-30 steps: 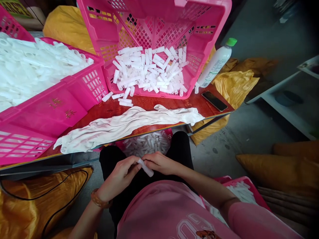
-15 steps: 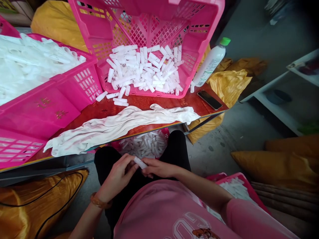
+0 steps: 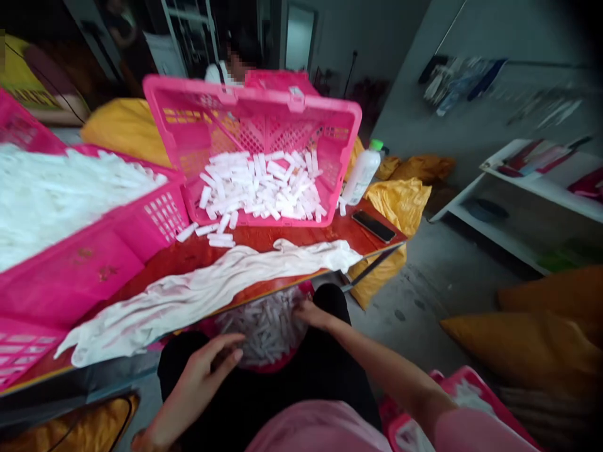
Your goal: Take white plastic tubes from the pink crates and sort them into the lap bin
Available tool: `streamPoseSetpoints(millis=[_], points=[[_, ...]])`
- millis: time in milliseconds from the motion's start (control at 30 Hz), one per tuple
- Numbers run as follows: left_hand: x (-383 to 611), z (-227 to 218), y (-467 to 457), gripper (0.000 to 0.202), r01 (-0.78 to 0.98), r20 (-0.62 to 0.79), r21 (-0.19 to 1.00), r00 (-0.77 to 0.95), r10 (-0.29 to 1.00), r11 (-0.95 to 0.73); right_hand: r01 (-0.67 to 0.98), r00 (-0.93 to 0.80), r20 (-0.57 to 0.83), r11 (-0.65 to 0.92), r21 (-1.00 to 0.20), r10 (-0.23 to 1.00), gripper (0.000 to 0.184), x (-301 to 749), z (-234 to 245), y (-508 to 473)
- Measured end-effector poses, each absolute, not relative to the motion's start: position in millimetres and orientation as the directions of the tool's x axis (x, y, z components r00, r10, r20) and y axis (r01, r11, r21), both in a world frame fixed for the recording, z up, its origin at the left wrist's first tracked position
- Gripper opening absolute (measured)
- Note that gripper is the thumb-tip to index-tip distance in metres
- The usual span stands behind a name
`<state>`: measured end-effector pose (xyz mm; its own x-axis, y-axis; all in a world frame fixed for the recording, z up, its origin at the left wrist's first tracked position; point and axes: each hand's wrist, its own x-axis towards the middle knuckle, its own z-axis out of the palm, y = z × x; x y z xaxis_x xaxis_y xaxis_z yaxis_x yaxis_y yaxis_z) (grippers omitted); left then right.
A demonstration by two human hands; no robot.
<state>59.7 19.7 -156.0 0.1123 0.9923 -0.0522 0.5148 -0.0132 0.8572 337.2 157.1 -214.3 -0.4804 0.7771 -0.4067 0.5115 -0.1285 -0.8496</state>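
My left hand (image 3: 207, 363) hovers over my lap with its fingers stretched out and nothing in them. My right hand (image 3: 311, 312) reaches forward under the table edge into a pink basket (image 3: 264, 361) of small white plastic tubes (image 3: 266, 326) between my knees. Its fingers are hidden among the tubes and blurred. On the red table (image 3: 264, 242), a tilted pink crate (image 3: 249, 135) holds several more white tubes (image 3: 261, 188), and a few tubes (image 3: 207, 231) lie loose beside it. A white cloth (image 3: 198, 295) lies along the table's front edge.
A large pink crate (image 3: 85, 251) full of white parts sits at the left. A white bottle (image 3: 362, 173) and a phone (image 3: 374, 226) lie at the table's right corner. Yellow sacks (image 3: 400, 201), a white shelf (image 3: 532, 207) and another pink basket (image 3: 452, 408) stand right. A person sits beyond the crate.
The white tube that both hands held is gone from them. My right hand has reached forward into the basket under the table; my left hand has opened. The camera has tilted up.
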Motion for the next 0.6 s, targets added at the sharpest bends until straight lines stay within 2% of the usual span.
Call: streamPoseSetpoints(millis=[100, 167, 200, 267, 333, 367, 500, 567, 600], points=[[46, -158, 17, 0.027, 0.554, 0.011, 0.83, 0.108, 0.994, -0.069, 0.414, -0.783, -0.342, 0.026, -0.91, 0.521, 0.02, 321, -171, 160], [37, -149, 17, 0.025, 0.58, 0.071, 0.809, 0.063, 0.996, -0.094, 0.26, -0.906, -0.157, 0.225, -0.939, 0.393, 0.027, 298, -138, 176], [33, -139, 18, 0.024, 0.594, 0.103, 0.798, 0.031, 0.994, -0.101, 0.23, -0.908, -0.057, 0.379, -0.896, 0.415, 0.029, 282, -122, 190], [23, -111, 19, 0.023, 0.625, 0.179, 0.775, -0.066, 0.982, -0.099, 0.381, -0.814, 0.105, 0.662, -0.645, 0.572, 0.029, 240, -100, 221], [7, -75, 20, 0.024, 0.654, 0.243, 0.753, -0.178, 0.954, -0.07, 0.562, -0.729, 0.186, 0.731, -0.387, 0.659, 0.031, 193, -92, 247], [-5, -56, 20, 0.025, 0.666, 0.276, 0.744, -0.243, 0.93, -0.047, 0.602, -0.718, 0.192, 0.735, -0.311, 0.669, 0.032, 170, -92, 256], [-93, 8, 15, 0.032, 0.736, 0.424, 0.674, -0.457, 0.782, 0.064, 0.615, -0.745, 0.172, 0.764, -0.194, 0.644, 0.031, 112, -105, 265], [-148, 29, 14, 0.035, 0.798, 0.462, 0.575, -0.499, 0.733, 0.181, 0.623, -0.749, 0.168, 0.768, -0.149, 0.64, 0.027, 110, -109, 265], [-173, 36, 16, 0.037, 0.827, 0.429, 0.496, -0.498, 0.754, 0.264, 0.627, -0.749, 0.171, 0.768, -0.127, 0.64, 0.026, 115, -109, 265]])
